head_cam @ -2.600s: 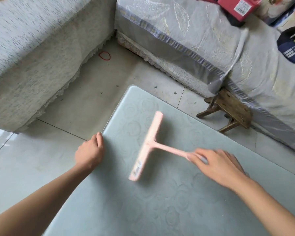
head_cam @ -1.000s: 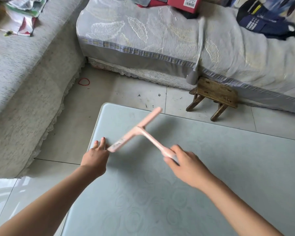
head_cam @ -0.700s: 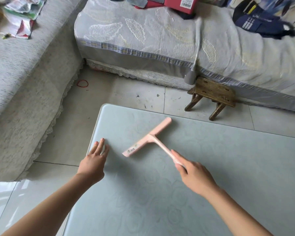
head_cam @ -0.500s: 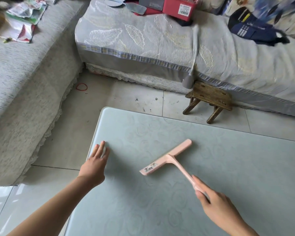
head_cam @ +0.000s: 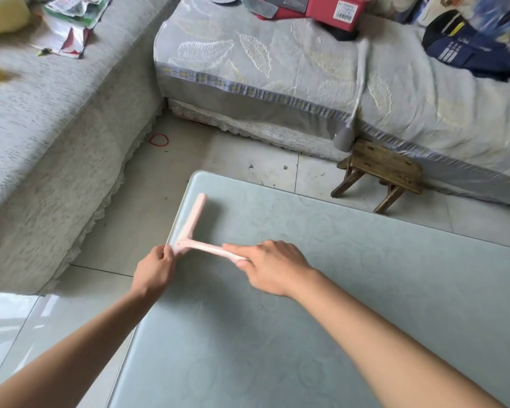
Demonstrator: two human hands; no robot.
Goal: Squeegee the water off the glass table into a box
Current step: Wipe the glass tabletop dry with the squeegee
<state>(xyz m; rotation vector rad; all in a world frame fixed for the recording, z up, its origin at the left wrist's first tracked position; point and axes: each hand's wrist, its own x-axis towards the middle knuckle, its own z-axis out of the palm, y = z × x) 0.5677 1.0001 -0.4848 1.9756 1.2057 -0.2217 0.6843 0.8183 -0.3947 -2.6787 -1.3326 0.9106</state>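
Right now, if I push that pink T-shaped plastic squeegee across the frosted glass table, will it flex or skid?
Probably stiff: the pink T-shaped plastic squeegee shows a straight blade and handle, gripped by the right hand. Likely light, being so slim. It should glide easily on the smooth glass table.

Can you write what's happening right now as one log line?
squeegee: blade along table left edge | right hand: grips handle | left hand: holds blade's near end | box: unseen

My squeegee (head_cam: pixel 193 220) is pale pink; the glass table (head_cam: pixel 365 290), frosted grey-green with faint swirls; at one o'clock, a brown stool (head_cam: pixel 387 169).
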